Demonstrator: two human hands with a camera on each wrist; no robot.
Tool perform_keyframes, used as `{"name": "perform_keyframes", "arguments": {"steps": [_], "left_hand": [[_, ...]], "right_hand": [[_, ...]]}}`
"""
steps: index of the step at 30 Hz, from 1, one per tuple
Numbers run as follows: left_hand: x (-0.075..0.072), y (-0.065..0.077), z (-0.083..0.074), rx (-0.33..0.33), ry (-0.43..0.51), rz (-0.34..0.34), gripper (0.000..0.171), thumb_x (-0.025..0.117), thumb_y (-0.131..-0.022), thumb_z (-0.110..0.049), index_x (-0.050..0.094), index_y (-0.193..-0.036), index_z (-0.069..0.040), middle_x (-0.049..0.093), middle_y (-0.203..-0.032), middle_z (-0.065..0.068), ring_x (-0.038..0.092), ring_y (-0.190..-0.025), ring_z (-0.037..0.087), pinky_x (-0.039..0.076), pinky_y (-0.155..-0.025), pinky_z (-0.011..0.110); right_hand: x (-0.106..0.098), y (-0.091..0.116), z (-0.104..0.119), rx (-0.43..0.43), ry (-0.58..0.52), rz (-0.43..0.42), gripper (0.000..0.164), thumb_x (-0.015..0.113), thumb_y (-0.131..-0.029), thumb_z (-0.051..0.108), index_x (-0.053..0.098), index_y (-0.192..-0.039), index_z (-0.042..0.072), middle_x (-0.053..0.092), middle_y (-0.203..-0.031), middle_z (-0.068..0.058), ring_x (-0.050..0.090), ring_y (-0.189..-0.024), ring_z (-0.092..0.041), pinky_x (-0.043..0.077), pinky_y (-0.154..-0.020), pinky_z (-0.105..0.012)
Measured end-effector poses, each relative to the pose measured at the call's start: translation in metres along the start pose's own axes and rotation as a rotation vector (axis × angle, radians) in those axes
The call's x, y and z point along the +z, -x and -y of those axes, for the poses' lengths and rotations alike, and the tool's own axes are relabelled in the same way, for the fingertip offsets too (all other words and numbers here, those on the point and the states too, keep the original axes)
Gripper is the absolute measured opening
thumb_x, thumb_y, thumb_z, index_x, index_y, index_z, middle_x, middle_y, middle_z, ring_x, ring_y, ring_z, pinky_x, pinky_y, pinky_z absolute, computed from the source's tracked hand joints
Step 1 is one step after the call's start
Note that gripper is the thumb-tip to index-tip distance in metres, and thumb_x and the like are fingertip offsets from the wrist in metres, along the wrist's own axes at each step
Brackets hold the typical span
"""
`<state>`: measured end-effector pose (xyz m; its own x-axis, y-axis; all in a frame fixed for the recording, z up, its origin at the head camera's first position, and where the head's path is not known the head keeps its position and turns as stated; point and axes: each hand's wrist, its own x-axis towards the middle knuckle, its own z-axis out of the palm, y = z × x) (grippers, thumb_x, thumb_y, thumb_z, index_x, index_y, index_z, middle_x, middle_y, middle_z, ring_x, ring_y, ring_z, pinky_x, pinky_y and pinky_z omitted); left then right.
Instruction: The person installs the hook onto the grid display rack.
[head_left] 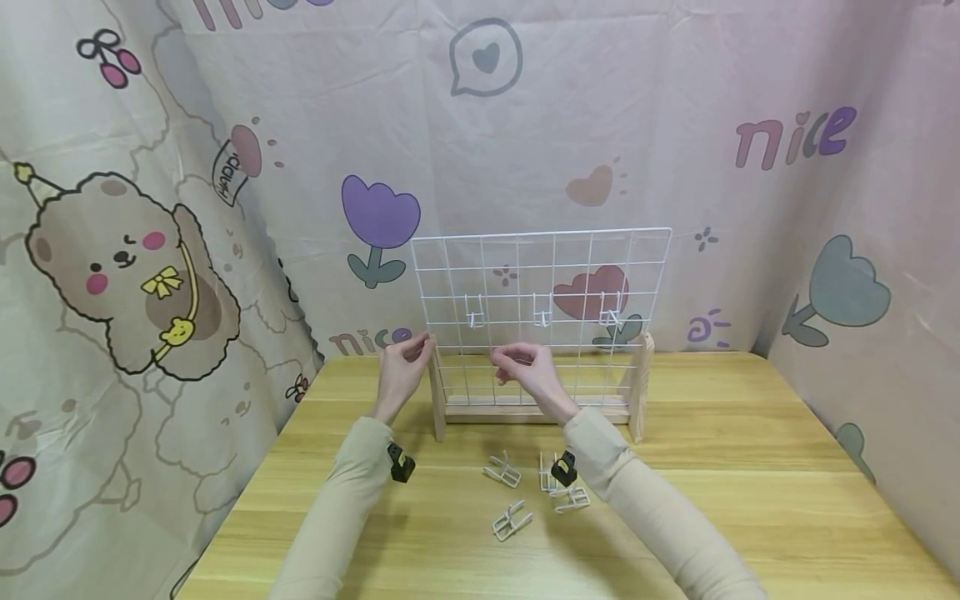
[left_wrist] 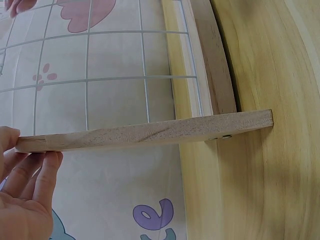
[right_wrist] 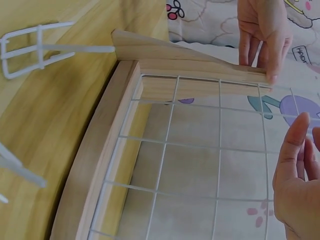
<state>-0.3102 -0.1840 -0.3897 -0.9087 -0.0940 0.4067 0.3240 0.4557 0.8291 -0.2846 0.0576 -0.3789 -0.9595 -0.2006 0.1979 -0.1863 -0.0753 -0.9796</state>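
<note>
A white wire grid panel (head_left: 536, 283) stands upright in a wooden stand (head_left: 637, 392). My left hand (head_left: 402, 371) pinches the top of the stand's left post (left_wrist: 125, 134) between thumb and fingers. Before the lower middle of the grid is my right hand (head_left: 528, 371), its fingers loosely bent and nothing visible between them. Three white wire hooks hang in a row on the grid: a left one (head_left: 475, 318), a middle one (head_left: 542, 317) and a right one (head_left: 611, 315).
Several loose white hooks lie on the wooden table (head_left: 712, 467) in front of the stand, among them one hook (head_left: 512, 522) nearest me and another (head_left: 504, 472) behind it. A printed curtain (head_left: 300, 125) hangs behind and at both sides.
</note>
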Motion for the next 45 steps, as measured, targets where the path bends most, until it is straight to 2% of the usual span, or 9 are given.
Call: {"name": "perform_keyframes", "arguments": {"steps": [10, 16, 24, 33, 39, 45], "left_hand": [[0.0, 0.0, 0.0, 0.007, 0.014, 0.002, 0.038, 0.067, -0.097, -0.023, 0.067, -0.128, -0.002, 0.07, -0.125, 0.02, 0.072, -0.111, 0.035, 0.06, -0.094, 0.045], [0.0, -0.001, 0.001, -0.003, 0.015, -0.001, 0.037, 0.067, -0.097, -0.021, 0.067, -0.128, -0.001, 0.07, -0.125, 0.02, 0.072, -0.111, 0.035, 0.06, -0.094, 0.044], [0.0, -0.001, 0.001, 0.013, 0.005, -0.005, 0.038, 0.067, -0.097, -0.023, 0.067, -0.128, 0.0, 0.07, -0.125, 0.02, 0.072, -0.11, 0.035, 0.06, -0.094, 0.046], [-0.001, -0.001, 0.002, 0.011, 0.014, -0.004, 0.038, 0.067, -0.097, -0.023, 0.067, -0.128, -0.001, 0.07, -0.126, 0.02, 0.072, -0.111, 0.035, 0.059, -0.094, 0.043], [0.0, -0.001, 0.002, 0.011, 0.012, -0.003, 0.036, 0.067, -0.097, -0.022, 0.067, -0.128, -0.004, 0.07, -0.125, 0.019, 0.072, -0.11, 0.034, 0.06, -0.093, 0.043], [0.0, -0.001, 0.002, 0.008, 0.02, -0.007, 0.035, 0.067, -0.097, -0.021, 0.068, -0.128, -0.004, 0.07, -0.125, 0.019, 0.072, -0.11, 0.034, 0.06, -0.093, 0.042]], "right_hand": [[-0.017, 0.014, -0.013, 0.018, 0.01, 0.03, 0.033, 0.066, -0.096, 0.008, 0.062, -0.117, -0.016, 0.07, -0.081, 0.007, 0.067, -0.071, -0.011, 0.06, -0.071, -0.021], [-0.026, 0.021, -0.023, 0.03, 0.0, 0.047, 0.035, 0.066, -0.095, 0.006, 0.06, -0.119, -0.018, 0.075, -0.09, -0.004, 0.067, -0.071, -0.007, 0.061, -0.071, -0.021], [-0.04, 0.034, -0.034, 0.03, 0.058, 0.124, 0.034, 0.067, -0.096, 0.012, 0.063, -0.117, -0.015, 0.073, -0.086, 0.008, 0.068, -0.075, -0.008, 0.061, -0.074, -0.023], [-0.063, 0.05, -0.046, 0.058, 0.076, 0.144, 0.035, 0.067, -0.096, 0.014, 0.063, -0.117, -0.014, 0.073, -0.085, 0.009, 0.068, -0.077, -0.009, 0.06, -0.075, -0.023], [-0.081, 0.061, -0.056, 0.042, 0.094, 0.202, 0.037, 0.065, -0.096, 0.011, 0.059, -0.118, -0.018, 0.072, -0.084, 0.008, 0.066, -0.075, -0.007, 0.06, -0.073, -0.022], [-0.096, 0.07, -0.065, 0.025, 0.103, 0.261, 0.024, 0.065, -0.097, 0.011, 0.067, -0.112, -0.007, 0.073, -0.085, 0.006, 0.067, -0.076, -0.007, 0.061, -0.073, -0.024]]}}
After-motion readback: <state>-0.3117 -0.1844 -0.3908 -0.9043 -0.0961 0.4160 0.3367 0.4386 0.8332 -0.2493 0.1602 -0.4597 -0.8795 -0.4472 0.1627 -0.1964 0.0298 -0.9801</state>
